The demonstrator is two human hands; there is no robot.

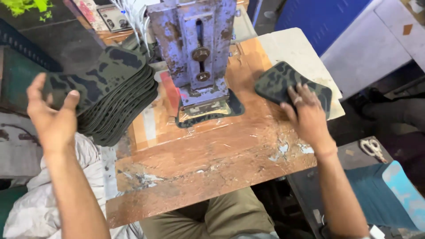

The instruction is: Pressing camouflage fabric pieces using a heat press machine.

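A: Head view, with the blue press [195,48] as the landmark. Left of the press, a thick stack of camouflage pieces [117,99], fanned at the edges, overhanging the bench [212,159]. Under the press foot, one more camouflage piece [208,110], lying flat and pinned by the plate.

B: And right of the press?

A: A small pile of camouflage pieces [283,79], resting on the pale board [301,48] at the bench's far right corner. Right hand [307,115] spread flat on top of that pile, fingers splayed and pressing down, nothing gripped. Left hand [53,115] left of the press and just in front of the thick stack, palm up, fingers loosely curled and wide apart, holding nothing; thumb close to the stack's edge, contact not certain.

B: Handling?

A: Probably light and thin, each piece flexible yet springy, judging by how the stack bows and fans. Fabric face, so likely grippy rather than slick; not fragile. Best taken singly by a pinch at a curved outer edge, peeled off the top. The stack itself likely prone to sliding apart, so better supported from underneath.

B: Anything else near?

A: Scissors [372,148] well right of the press, on a dark lower surface. White cloth [35,199] below the thick stack.
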